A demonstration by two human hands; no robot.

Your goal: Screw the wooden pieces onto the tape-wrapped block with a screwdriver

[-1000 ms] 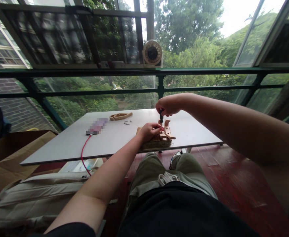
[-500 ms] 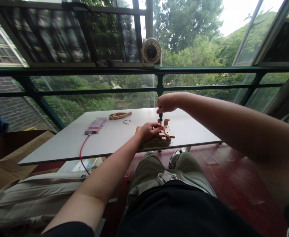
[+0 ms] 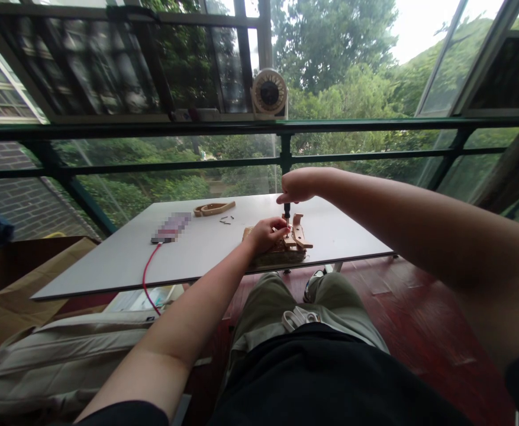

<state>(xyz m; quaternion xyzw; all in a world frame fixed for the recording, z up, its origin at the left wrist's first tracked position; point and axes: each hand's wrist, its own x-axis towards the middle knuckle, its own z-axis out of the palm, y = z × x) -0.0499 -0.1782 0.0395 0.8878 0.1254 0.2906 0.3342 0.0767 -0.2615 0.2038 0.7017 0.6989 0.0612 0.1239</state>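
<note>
My right hand (image 3: 298,186) is closed round the top of a small dark screwdriver (image 3: 286,211) that stands upright over a wooden assembly (image 3: 297,235) near the front edge of the white table (image 3: 206,248). My left hand (image 3: 266,234) is curled on the wooden pieces at the screwdriver's tip, pinching them in place. The wooden parts rest on a flat wooden block (image 3: 277,256). Whatever fastener sits under the tip is hidden by my fingers.
A curved wooden piece (image 3: 213,207) and a few small screws (image 3: 226,220) lie farther back on the table. A phone (image 3: 171,227) with a red cable (image 3: 149,278) lies at the left. A beige bag (image 3: 64,355) and cardboard (image 3: 23,284) sit on the floor at left. A railing (image 3: 259,127) runs behind.
My right hand stays on the screwdriver with only a slight shift; the view has drifted a little. My left hand keeps its hold on the wooden pieces.
</note>
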